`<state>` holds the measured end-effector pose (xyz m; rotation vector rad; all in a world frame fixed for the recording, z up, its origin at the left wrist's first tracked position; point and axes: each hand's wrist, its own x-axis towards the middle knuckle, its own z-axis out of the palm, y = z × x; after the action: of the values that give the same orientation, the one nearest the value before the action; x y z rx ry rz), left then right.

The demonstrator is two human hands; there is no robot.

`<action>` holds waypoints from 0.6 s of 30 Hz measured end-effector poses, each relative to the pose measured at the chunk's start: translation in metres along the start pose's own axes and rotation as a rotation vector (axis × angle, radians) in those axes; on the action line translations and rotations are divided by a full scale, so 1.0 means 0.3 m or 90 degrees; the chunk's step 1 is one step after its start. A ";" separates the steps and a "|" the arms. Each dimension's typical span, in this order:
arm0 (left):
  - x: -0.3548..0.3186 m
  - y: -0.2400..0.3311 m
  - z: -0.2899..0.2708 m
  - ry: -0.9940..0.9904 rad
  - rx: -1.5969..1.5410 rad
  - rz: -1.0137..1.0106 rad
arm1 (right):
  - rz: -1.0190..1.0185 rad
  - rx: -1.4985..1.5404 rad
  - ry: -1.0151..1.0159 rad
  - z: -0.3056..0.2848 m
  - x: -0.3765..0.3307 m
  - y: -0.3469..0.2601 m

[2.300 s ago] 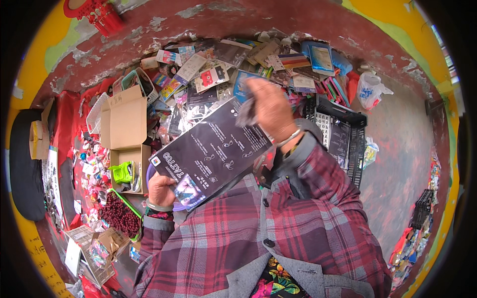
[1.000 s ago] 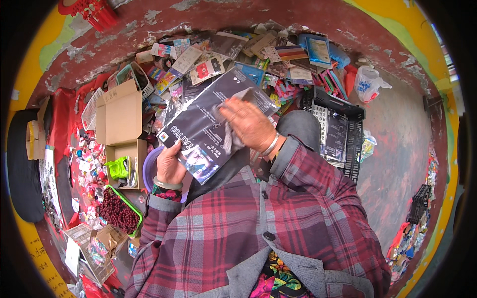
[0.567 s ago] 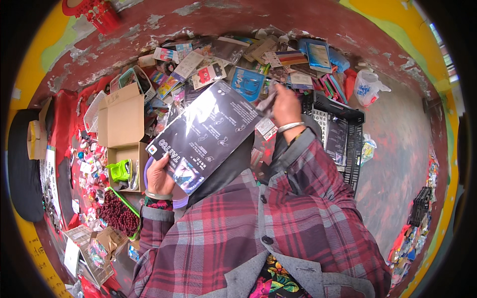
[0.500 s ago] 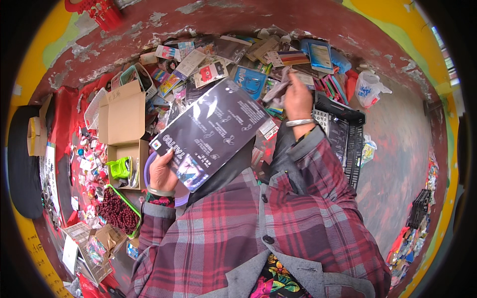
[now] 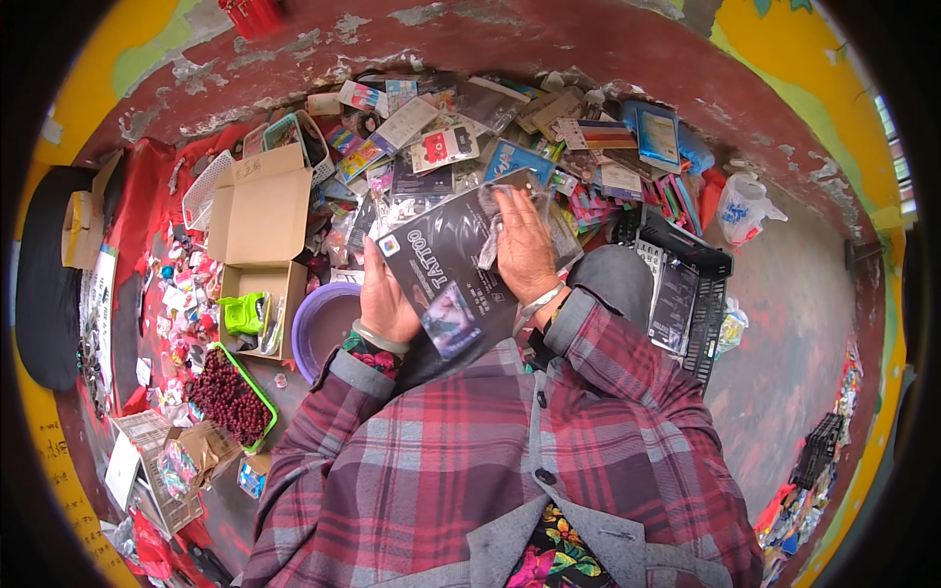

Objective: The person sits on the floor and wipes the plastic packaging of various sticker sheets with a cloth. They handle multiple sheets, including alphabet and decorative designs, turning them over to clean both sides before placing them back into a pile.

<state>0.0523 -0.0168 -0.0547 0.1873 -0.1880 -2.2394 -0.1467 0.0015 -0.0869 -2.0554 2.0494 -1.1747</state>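
packet [image 5: 453, 263] above cluttered floor [image 5: 784, 314] — flaky maroon wall [image 5: 588, 49]

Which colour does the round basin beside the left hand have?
The round basin is purple, as the head view shows best.

From where I stand, the sheet [image 5: 441, 257] is black, thin and glossy, with pale print and a small multicoloured square [image 5: 389, 245] at the corner just beside the left fingers [image 5: 372, 257]. They grip its left edge, and it lies aslant, face up, running away from them up to the right fingers [image 5: 517, 218] and a little past. A bluish picture [image 5: 452, 316] sits below and to the right of the left fingers. The cloth [image 5: 487, 257], greyish pink and crumpled, is held under the right fingers, against the sheet's face, poking out on their left.
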 end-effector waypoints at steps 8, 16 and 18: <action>0.005 -0.026 -0.013 -0.128 -0.003 0.030 | -0.233 0.202 -0.142 -0.023 -0.055 -0.287; -0.009 -0.010 -0.066 0.069 0.014 0.050 | -0.303 0.132 -0.174 -0.035 0.010 -0.235; 0.002 -0.039 0.005 0.016 -0.024 0.054 | -0.246 0.078 -0.177 -0.044 0.039 -0.192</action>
<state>0.0429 -0.0099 -0.0558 0.1845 -0.1375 -2.1532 -0.1057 0.0060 -0.0431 -2.4571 1.4667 -0.9491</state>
